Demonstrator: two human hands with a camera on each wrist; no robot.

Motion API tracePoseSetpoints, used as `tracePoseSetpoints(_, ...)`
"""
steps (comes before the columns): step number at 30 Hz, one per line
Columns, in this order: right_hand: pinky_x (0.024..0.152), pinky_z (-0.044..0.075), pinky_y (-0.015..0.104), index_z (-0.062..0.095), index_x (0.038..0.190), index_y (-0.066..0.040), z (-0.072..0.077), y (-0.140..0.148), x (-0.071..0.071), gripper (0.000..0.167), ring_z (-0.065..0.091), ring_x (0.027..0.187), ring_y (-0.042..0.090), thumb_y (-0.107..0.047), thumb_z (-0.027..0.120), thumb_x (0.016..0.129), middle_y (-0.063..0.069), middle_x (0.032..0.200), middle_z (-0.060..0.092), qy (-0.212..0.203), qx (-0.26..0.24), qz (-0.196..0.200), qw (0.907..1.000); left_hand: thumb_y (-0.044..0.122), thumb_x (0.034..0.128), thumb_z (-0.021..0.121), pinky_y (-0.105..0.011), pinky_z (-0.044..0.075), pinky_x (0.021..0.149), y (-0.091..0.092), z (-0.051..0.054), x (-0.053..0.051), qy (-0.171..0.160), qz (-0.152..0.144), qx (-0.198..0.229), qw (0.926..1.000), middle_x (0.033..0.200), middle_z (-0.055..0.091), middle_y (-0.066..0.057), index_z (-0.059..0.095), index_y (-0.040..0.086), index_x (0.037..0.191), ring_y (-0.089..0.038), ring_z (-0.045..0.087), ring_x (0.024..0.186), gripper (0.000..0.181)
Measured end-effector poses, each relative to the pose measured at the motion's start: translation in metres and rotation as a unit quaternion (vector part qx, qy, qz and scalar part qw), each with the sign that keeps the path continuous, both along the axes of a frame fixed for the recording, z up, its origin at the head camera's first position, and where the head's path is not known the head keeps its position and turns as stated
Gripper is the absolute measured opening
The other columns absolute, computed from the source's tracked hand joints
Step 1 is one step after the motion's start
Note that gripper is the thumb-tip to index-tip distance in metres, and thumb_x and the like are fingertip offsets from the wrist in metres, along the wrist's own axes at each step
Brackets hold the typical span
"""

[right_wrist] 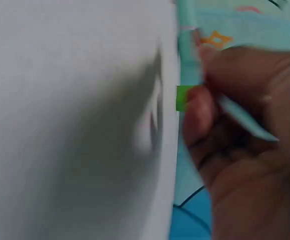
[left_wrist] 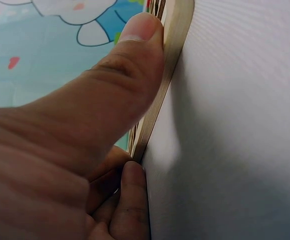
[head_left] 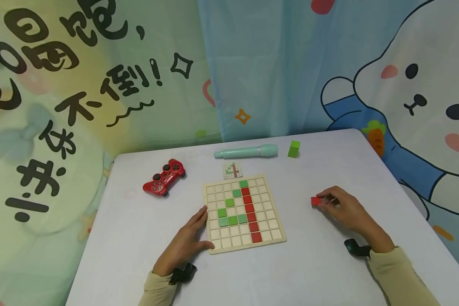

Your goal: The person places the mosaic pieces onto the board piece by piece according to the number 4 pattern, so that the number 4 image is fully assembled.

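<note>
A square wooden grid board lies on the table, with several red, green and pale squares in its cells. My left hand rests at its lower left corner, the thumb against the near edge and fingertips touching the left side. Close up in the left wrist view, the thumb presses along the board's wooden edge. Right of the board, my right hand pinches a small red cube between thumb and fingers. The right wrist view is blurred and shows those fingers over the white tabletop.
A small patterned card lies just behind the board. Beyond it is a mint-green microphone-shaped object, with a green block to its right. A red game controller sits at left. A printed curtain hangs behind the table.
</note>
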State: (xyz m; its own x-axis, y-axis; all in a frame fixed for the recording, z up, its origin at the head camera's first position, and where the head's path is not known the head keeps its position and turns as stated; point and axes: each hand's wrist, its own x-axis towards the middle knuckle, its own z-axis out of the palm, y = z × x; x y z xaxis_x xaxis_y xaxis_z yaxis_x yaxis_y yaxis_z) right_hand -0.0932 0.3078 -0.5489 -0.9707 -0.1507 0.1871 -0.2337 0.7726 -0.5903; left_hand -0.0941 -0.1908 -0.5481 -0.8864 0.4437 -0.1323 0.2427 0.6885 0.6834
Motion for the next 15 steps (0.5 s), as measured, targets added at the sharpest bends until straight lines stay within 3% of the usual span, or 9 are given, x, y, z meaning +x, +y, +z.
tracePoseSetpoints(3, 0.079, 0.058, 0.017, 0.068, 0.117, -0.005, 0.011, -0.018, -0.002, 0.031, 0.061, 0.091, 0.006, 0.0, 0.082, 0.09, 0.007, 0.109, 0.07, 0.005, -0.002, 0.041, 0.9991, 0.025, 0.0796, 0.093, -0.051, 0.034, 0.129, 0.0, 0.0, 0.001, -0.001, 0.002, -0.002, 1.0, 0.18, 0.024, -0.003, 0.034, 0.005, 0.166, -0.03, 0.025, 0.166, 0.106)
tracePoseSetpoints(9, 0.076, 0.057, 0.024, 0.065, 0.113, -0.009, 0.033, -0.065, -0.007, 0.023, 0.06, 0.092, 0.008, -0.003, 0.078, 0.095, 0.003, 0.111, 0.068, -0.046, -0.007, 0.123, 0.9913, 0.027, 0.0801, 0.092, -0.049, 0.034, 0.13, -0.001, 0.0, 0.001, 0.0, -0.005, -0.007, 1.0, 0.18, 0.023, -0.003, 0.032, 0.006, 0.166, -0.03, 0.025, 0.166, 0.107)
tracePoseSetpoints(15, 0.074, 0.054, 0.021, 0.065, 0.108, -0.01, 0.033, -0.108, -0.017, 0.015, 0.058, 0.091, 0.007, -0.005, 0.073, 0.097, 0.0, 0.108, 0.064, -0.081, 0.008, 0.192, 0.9781, 0.027, 0.0806, 0.092, -0.05, 0.034, 0.13, -0.001, 0.0, 0.0, 0.005, -0.006, -0.003, 1.0, 0.18, 0.023, -0.004, 0.032, 0.005, 0.166, -0.03, 0.025, 0.166, 0.107)
